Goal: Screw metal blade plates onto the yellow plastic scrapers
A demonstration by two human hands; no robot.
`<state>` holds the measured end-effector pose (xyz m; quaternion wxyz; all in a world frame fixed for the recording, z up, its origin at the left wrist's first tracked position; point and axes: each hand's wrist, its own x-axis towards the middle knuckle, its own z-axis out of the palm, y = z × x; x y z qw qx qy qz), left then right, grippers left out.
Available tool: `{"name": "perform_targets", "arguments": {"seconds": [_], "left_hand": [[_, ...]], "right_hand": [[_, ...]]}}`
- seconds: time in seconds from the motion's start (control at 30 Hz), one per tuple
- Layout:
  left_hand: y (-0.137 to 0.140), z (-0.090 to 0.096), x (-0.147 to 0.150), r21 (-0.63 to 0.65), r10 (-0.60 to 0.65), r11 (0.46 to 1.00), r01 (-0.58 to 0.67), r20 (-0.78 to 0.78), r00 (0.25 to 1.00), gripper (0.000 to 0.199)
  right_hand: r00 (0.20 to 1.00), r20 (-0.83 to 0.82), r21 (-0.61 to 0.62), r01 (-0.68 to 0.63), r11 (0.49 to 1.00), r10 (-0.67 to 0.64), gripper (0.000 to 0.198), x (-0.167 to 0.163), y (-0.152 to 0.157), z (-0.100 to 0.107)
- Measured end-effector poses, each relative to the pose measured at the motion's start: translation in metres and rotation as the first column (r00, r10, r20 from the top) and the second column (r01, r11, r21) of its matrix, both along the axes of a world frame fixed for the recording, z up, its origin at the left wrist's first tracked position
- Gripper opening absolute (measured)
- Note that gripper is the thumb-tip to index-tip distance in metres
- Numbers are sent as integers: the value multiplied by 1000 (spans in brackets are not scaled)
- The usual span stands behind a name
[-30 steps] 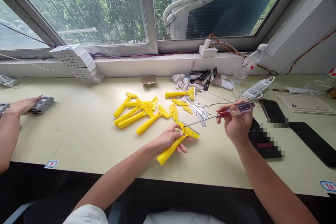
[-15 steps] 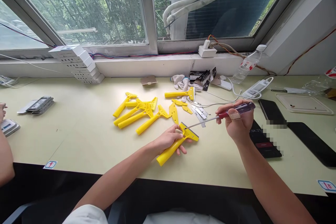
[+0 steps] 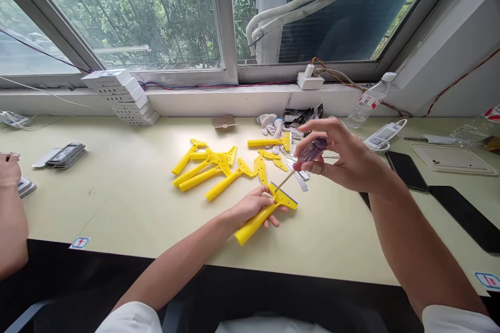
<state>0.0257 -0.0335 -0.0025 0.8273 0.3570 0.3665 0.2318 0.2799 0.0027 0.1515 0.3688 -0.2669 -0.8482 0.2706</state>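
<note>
As the left hand (image 3: 250, 208) clasped a yellow scraper (image 3: 257, 222), the right hand (image 3: 351, 161), fingers half-curled, pinched a screwdriver (image 3: 311, 152) at its head; apparent screw-turning next demanded steady alignment.

The nearest yellow scraper (image 3: 253, 225) slants, handle near left, bladed head far right. The screwdriver (image 3: 311, 152), purple and red-handled, leans rightward, its tip at that head.

A bottle (image 3: 491, 116) by the back edge of the table (image 3: 128, 208) is cut off at right, a co-worker's arm (image 3: 11, 234) over the front edge at left, the right forearm (image 3: 406, 234) hides part of a flat black thing (image 3: 365, 199), and the tip of the screwdriver (image 3: 311, 152) is too small to place exactly.
</note>
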Motion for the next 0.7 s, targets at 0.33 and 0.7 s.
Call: {"name": "perform_targets", "arguments": {"seconds": [0.33, 0.7], "left_hand": [[4, -7, -2, -8, 22, 1000, -22, -2, 1000, 43], [0, -6, -3, 41, -17, 999, 18, -16, 1000, 39]], "right_hand": [[982, 186, 202, -14, 979, -24, 25, -2, -8, 18], [917, 273, 364, 181, 913, -291, 14, 4, -17, 25]]}}
